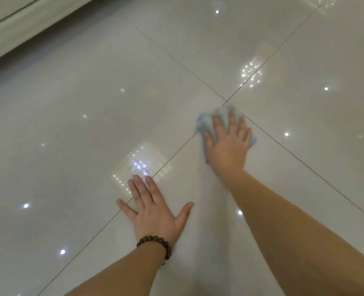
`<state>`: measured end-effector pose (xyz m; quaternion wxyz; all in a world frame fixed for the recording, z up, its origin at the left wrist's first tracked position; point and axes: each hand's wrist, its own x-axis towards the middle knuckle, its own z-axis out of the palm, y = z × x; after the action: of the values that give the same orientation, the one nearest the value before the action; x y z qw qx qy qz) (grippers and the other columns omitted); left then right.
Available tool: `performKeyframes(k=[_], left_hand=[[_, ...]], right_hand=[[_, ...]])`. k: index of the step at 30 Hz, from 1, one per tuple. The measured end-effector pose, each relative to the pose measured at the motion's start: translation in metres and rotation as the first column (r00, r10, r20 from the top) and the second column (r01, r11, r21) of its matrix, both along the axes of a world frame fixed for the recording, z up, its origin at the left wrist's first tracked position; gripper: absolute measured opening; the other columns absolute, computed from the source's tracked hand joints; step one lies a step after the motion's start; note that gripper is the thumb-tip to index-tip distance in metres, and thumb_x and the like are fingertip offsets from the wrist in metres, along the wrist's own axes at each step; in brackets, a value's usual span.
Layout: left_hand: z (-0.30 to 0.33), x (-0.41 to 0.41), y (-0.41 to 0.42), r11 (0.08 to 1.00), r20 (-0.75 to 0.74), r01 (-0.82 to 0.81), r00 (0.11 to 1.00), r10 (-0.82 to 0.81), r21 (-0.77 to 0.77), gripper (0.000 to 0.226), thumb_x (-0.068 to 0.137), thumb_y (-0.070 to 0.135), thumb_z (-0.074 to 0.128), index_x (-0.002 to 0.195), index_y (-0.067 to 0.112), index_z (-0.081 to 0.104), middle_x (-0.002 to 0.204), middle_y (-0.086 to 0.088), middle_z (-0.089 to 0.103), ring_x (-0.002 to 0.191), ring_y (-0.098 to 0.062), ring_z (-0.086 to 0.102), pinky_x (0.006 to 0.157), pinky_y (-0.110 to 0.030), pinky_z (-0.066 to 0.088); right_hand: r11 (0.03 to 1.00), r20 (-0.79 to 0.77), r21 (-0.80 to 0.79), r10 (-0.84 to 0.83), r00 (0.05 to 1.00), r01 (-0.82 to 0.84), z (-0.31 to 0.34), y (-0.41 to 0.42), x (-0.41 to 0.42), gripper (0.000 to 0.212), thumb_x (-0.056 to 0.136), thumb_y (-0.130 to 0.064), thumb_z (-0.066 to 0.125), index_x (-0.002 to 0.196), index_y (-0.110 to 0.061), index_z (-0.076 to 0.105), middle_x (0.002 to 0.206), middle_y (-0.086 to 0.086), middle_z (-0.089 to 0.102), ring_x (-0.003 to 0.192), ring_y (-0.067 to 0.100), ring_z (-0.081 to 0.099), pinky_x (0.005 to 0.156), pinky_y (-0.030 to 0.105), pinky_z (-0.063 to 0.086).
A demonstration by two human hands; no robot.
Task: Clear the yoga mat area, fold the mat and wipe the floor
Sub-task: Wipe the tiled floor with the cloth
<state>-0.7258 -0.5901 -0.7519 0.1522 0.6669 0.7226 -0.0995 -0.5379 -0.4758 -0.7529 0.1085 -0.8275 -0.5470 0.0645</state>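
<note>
Filling almost the whole view, the glossy tiled floor (74, 116) shows only pale tiles, dark grout lines and reflected ceiling lights; no yoga mat or loose items appear anywhere in sight, so the clearing and folding look to be done, though the mat itself may simply lie out of view. Along the far left runs a pale baseboard (12, 33). The wiping stage seems to be in hand and its extent cannot be judged, since the tiles show no clear wet or dry boundary. The right hand (227, 144) lies flat with fingers spread, pressing down on a light blue cloth (206, 122) near the point where four tiles meet, right of centre; the cloth is bunched under the palm and peeks out past the fingertips and on both sides. The left hand (153, 210) rests nearer, palm down and fingers splayed straight on the bare tile across a grout line, holding nothing. A dark bead bracelet (155, 244) circles that wrist.
</note>
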Motion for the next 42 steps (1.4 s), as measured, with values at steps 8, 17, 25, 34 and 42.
performKeyframes(k=[8, 17, 25, 34, 42], left_hand=[[0.006, 0.0, 0.001, 0.999, -0.015, -0.009, 1.0, 0.008, -0.041, 0.12, 0.07, 0.092, 0.007, 0.149, 0.004, -0.014, 0.158, -0.02, -0.013, 0.144, -0.03, -0.024, 0.111, -0.066, -0.006], [0.004, 0.0, -0.002, 1.0, -0.007, -0.013, 1.0, 0.013, 0.004, 0.12, 0.07, 0.092, 0.004, 0.148, 0.004, -0.018, 0.157, -0.02, -0.019, 0.143, -0.031, -0.027, 0.11, -0.067, -0.007], [-0.004, -0.002, -0.003, 0.997, 0.023, -0.01, 1.0, 0.008, 0.077, 0.121, 0.069, 0.094, 0.007, 0.15, 0.006, -0.014, 0.158, -0.018, -0.016, 0.144, -0.03, -0.024, 0.11, -0.067, -0.007], [0.004, -0.006, -0.004, 0.997, 0.124, 0.028, 0.992, -0.036, 0.066, 0.122, 0.066, 0.094, 0.003, 0.15, 0.006, -0.014, 0.157, -0.018, -0.019, 0.143, -0.03, -0.027, 0.108, -0.068, -0.01], [0.002, -0.097, -0.063, 0.986, -0.006, 0.163, 0.987, -0.163, 0.047, 0.113, 0.075, 0.088, -0.001, 0.15, 0.004, -0.013, 0.158, -0.017, -0.018, 0.144, -0.027, -0.026, 0.11, -0.067, -0.006]], right_hand=[[0.96, 0.021, -0.021, 0.281, 0.959, -0.281, -0.005, -0.061, 0.041, 0.051, 0.092, -0.057, 0.034, 0.136, -0.037, 0.047, 0.153, 0.002, 0.033, 0.14, 0.032, 0.028, 0.114, 0.049, 0.018], [0.863, 0.014, -0.137, -0.49, 0.872, 0.487, 0.005, -0.091, 0.106, 0.059, 0.094, -0.056, 0.027, 0.148, -0.032, 0.027, 0.16, 0.006, 0.007, 0.145, 0.036, 0.008, 0.115, 0.052, 0.005], [0.882, 0.131, -0.005, 0.468, 0.874, -0.471, -0.008, -0.098, 0.045, 0.057, 0.091, -0.056, 0.029, 0.137, -0.029, 0.049, 0.148, 0.01, 0.04, 0.133, 0.036, 0.038, 0.108, 0.048, 0.029], [0.969, 0.026, -0.078, -0.234, 0.972, 0.235, -0.001, -0.146, 0.016, 0.054, 0.096, -0.055, 0.03, 0.146, -0.036, 0.029, 0.16, 0.005, 0.01, 0.144, 0.035, 0.012, 0.114, 0.052, 0.006], [0.895, 0.087, -0.11, 0.441, 0.893, -0.432, -0.002, -0.175, 0.024, 0.071, 0.091, -0.069, 0.01, 0.141, -0.032, 0.042, 0.153, 0.008, 0.032, 0.138, 0.037, 0.031, 0.111, 0.047, 0.02]])
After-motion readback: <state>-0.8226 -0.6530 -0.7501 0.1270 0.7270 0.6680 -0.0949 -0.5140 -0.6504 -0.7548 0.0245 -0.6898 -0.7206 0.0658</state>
